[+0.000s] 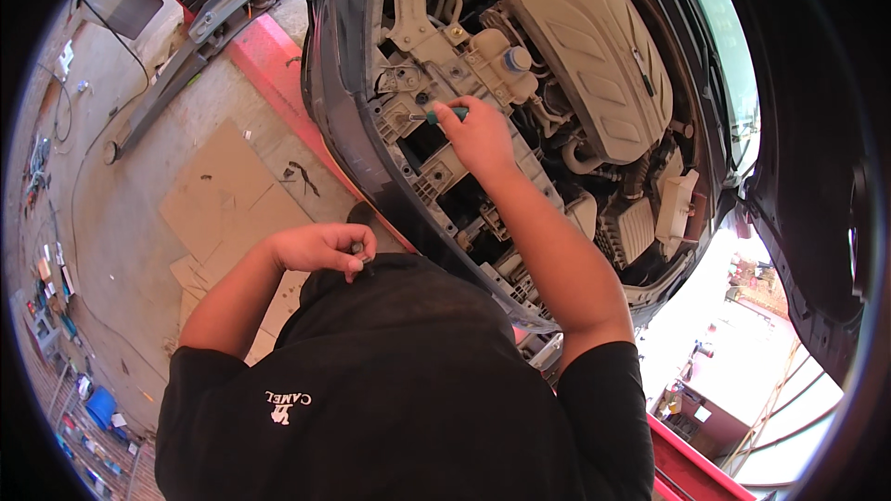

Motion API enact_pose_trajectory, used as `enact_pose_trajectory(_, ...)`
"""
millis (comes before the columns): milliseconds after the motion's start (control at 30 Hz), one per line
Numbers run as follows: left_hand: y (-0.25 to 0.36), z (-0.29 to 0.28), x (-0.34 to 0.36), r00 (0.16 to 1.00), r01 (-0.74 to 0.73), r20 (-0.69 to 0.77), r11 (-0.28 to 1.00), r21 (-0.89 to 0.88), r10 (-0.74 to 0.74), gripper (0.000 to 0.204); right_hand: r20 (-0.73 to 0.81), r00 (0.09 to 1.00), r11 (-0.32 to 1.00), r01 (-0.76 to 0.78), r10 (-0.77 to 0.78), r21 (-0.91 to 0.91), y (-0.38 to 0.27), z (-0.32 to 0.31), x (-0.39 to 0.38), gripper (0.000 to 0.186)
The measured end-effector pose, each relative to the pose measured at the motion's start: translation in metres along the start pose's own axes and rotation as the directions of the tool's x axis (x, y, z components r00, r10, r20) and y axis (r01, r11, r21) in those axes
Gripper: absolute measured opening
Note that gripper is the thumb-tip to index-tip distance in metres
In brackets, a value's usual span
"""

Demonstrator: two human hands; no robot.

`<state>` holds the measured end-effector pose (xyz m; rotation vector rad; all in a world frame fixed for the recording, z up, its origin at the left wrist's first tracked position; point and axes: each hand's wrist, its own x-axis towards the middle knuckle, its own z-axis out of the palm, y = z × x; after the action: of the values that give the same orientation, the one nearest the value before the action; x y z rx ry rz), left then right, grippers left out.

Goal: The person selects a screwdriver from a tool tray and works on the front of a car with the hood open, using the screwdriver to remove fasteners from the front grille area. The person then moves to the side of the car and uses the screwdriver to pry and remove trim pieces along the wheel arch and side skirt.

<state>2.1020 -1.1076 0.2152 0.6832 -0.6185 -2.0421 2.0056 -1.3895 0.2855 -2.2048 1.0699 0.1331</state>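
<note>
Right hand (478,134) grips a screwdriver (445,116) by the car's front edge (350,134), where a slip could drop it into a gap (426,142); left hand (320,246) pinches a small object (357,248).

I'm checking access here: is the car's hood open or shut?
Open: the hood stands raised at the picture's right, the engine cover lies exposed, and the right hand reaches in with a green-handled tool.

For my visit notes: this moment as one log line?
right hand: gripping green-handled metal-shafted tool over dusty open engine bay; left hand: pinching small grey object
</note>
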Motion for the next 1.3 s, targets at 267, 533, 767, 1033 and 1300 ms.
enact_pose_trajectory(267, 0.025, 0.025, 0.003, 0.996, 0.033, 0.048, 0.84, 0.541, -0.071, 0.02, 0.205, 0.88, 0.809, 0.474, -0.428, -0.346, -0.013, 0.006, 0.01, 0.031)
enact_pose_trajectory(533, -0.002, 0.039, 0.01, 0.982, 0.04, -0.185, 0.911, 0.41, 0.04, 0.022, 0.351, 0.807, 0.603, 0.589, -0.475, -0.538, -0.032, 0.001, 0.023, 0.033)
enact_pose_trajectory(767, -0.008, 0.02, 0.021, 0.842, -0.182, -0.537, 0.906, -0.382, -0.058, 0.042, 0.194, 0.926, 0.741, 0.376, -0.323, -0.557, -0.049, 0.001, 0.01, 0.03)
enact_pose_trajectory(1033, 0.037, -0.025, 0.092, 0.525, -0.05, -0.635, 0.765, 0.642, 0.567, 0.026, 0.382, 0.506, 0.327, 0.835, -0.773, -0.444, -0.016, -0.01, 0.029, 0.026)
enact_pose_trajectory(1300, 0.069, -0.063, 0.119, 0.573, 0.224, -0.52, 0.49, 0.843, 0.633, 0.041, 0.174, 0.859, 0.687, 0.493, -0.481, -0.534, -0.027, 0.004, 0.015, 0.025)
